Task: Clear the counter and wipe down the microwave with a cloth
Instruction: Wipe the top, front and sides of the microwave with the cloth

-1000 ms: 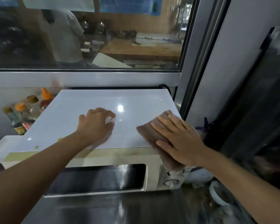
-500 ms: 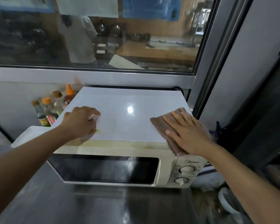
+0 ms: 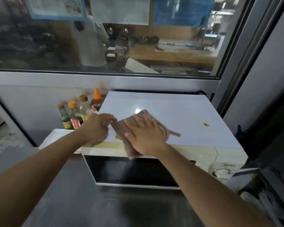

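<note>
- Centrally, the right hand [image 3: 145, 136] presses a brown cloth [image 3: 121, 128] flat, fingers straight, onto the microwave [image 3: 179, 115] top to wipe it.
- Left hand [image 3: 95, 126] rests beside it, fingers loosely curled, likely steadying.
- Sauce bottles [image 3: 82, 110] stand left on the counter [image 3: 88, 202].

The scene was dim and soft throughout. A round glare spot shone on the glossy white slab [image 3: 167, 115] topping the cream microwave [image 3: 203, 154], just beyond the motion-blurred brown cloth [image 3: 138, 126]. The window glass [image 3: 105, 38] behind carried hazy reflections; straight frame edges bowed toward the corners.
</note>
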### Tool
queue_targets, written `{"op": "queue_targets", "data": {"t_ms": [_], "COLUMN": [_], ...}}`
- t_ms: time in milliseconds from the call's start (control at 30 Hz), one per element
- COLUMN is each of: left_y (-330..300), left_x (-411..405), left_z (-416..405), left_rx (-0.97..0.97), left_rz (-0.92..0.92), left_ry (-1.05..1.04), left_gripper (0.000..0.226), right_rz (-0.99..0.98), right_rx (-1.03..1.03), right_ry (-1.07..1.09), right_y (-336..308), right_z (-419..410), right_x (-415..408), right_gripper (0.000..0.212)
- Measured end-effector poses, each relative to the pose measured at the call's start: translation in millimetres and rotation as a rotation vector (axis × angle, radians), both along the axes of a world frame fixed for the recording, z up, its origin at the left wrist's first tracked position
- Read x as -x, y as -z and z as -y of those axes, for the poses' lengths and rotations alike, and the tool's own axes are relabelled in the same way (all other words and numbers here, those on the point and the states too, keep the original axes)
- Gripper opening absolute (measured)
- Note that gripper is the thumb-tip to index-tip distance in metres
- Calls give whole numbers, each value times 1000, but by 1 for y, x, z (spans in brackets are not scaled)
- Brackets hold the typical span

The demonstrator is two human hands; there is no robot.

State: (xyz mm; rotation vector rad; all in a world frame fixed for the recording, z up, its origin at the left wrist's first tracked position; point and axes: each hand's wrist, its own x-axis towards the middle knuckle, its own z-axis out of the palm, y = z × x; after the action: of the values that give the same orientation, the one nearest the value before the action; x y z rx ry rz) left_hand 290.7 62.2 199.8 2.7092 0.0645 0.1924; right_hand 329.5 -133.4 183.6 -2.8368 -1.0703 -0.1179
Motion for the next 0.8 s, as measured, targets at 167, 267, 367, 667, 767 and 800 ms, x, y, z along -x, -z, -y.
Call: {"op": "queue_targets", "data": {"t_ms": [167,267,367,667,767,800], "left_y": [1,5,11,10,8,8], "left_x": [15,27,31,33,37,39], "left_z": [-31,-45,-47,-59,-66,-69], "left_rx": [115,131,192,348,389,389], "left_rz": [-26,-5,16,27,-1,-3], "left_ry": [4,4,38,44,48,35], "left_gripper": [44,45,48,53,53,52], "right_rz": [-51,-70,-48,-24,-41,-53], "right_rx": [14,85,61,-10,-4,16], "right_ry": [161,323,335,38,-5,20], "right_y": [0,-3,-1,9,8,5], "right_z": [73,90,52,-66,-37,-27], "right_x": [-13,-16,-8,36,34,29], "right_gripper": [53,56,55,51,50,51]}}
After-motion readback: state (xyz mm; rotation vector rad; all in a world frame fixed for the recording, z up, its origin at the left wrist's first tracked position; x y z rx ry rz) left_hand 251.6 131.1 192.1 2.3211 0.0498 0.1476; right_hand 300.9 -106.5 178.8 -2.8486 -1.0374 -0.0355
